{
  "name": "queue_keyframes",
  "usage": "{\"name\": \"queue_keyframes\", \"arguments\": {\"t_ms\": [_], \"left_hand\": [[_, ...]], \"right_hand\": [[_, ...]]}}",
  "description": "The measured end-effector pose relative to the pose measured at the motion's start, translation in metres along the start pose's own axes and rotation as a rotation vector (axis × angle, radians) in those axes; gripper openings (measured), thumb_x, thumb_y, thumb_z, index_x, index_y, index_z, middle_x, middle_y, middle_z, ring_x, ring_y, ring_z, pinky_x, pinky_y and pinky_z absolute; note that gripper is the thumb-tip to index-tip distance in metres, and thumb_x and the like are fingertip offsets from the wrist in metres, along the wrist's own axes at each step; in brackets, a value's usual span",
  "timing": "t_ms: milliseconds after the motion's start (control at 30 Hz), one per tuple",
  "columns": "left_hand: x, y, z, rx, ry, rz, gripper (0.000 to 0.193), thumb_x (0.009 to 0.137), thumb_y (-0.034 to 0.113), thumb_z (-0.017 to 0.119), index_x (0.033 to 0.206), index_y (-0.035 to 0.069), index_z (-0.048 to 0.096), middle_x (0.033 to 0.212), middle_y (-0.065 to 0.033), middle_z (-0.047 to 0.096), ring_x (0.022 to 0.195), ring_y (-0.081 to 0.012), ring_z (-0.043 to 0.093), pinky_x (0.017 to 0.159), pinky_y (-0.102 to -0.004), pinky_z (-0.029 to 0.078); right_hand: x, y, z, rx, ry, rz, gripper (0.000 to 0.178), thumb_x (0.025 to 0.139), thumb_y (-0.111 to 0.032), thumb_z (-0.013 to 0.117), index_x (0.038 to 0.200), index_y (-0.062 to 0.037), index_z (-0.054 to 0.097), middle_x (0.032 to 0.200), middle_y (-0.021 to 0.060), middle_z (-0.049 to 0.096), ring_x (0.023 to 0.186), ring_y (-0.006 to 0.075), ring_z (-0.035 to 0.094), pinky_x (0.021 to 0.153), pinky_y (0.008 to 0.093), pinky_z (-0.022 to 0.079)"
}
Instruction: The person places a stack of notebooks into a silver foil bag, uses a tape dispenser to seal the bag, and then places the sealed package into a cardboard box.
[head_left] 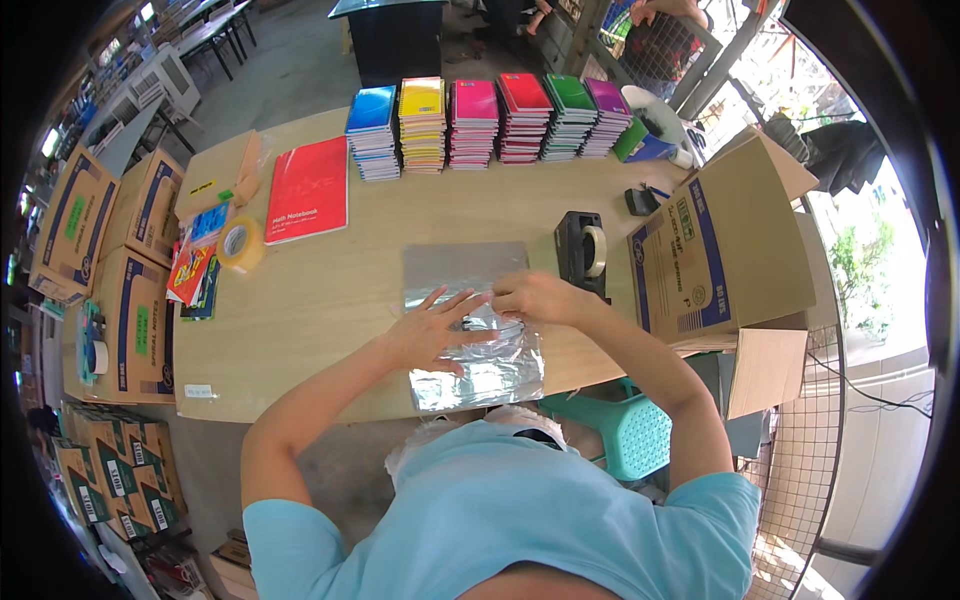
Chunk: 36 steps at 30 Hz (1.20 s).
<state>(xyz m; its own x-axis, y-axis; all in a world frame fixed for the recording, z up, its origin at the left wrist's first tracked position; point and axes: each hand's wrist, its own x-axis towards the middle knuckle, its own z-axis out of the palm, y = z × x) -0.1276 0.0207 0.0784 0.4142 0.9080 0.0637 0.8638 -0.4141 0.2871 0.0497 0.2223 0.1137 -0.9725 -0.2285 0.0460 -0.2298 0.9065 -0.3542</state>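
Left hand [432, 335] splayed palm-down; right hand [535, 298] curled just beside it.

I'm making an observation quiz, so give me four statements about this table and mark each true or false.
1. The left hand is spread over the shiny, silvery plastic sheet. True.
2. The black, boxy tape dispenser stands left of that sheet. False: it stands to the right.
3. The large, flat red notebook lies right of the dispenser. False: it lies left.
4. A large brown cardboard box stands right of the dispenser. True.
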Motion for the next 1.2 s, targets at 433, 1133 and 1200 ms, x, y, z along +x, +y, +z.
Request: {"name": "queue_keyframes", "arguments": {"t_ms": [433,1133,1200], "left_hand": [[0.032,0.033,0.066,-0.224,0.744,-0.21,0.054,0.068,0.047,0.081,0.114,0.028,0.06,0.145,-0.0077,0.042,0.14,-0.0399,0.032,0.111,-0.0677,0.012],[0.027,0.049,0.061,-0.116,0.732,-0.351,0.014,0.072,0.029,0.08,0.08,0.019,0.074,0.13,-0.0074,0.051,0.123,-0.0315,0.046,0.108,-0.062,0.023],[0.027,0.048,0.063,-0.089,0.804,-0.348,0.012,0.071,0.024,0.081,0.076,0.017,0.073,0.118,-0.0066,0.054,0.108,-0.0288,0.049,0.099,-0.0531,0.031]], "right_hand": [[-0.006,0.018,0.086,0.988,0.44,0.337,0.09,0.077,-0.003,0.079,0.149,-0.0153,0.026,0.116,0.0104,0.058,0.106,0.0218,0.058,0.093,0.0382,0.047],[0.026,-0.019,-0.005,1.147,0.927,0.332,0.047,0.08,-0.004,0.074,0.124,-0.0071,0.058,0.097,0.0057,0.061,0.086,0.0127,0.058,0.076,0.0257,0.046],[0.003,-0.027,-0.025,1.011,1.019,0.289,0.045,0.08,-0.001,0.073,0.122,-0.0096,0.06,0.098,0.0049,0.063,0.085,0.0126,0.059,0.071,0.0259,0.046]]}}
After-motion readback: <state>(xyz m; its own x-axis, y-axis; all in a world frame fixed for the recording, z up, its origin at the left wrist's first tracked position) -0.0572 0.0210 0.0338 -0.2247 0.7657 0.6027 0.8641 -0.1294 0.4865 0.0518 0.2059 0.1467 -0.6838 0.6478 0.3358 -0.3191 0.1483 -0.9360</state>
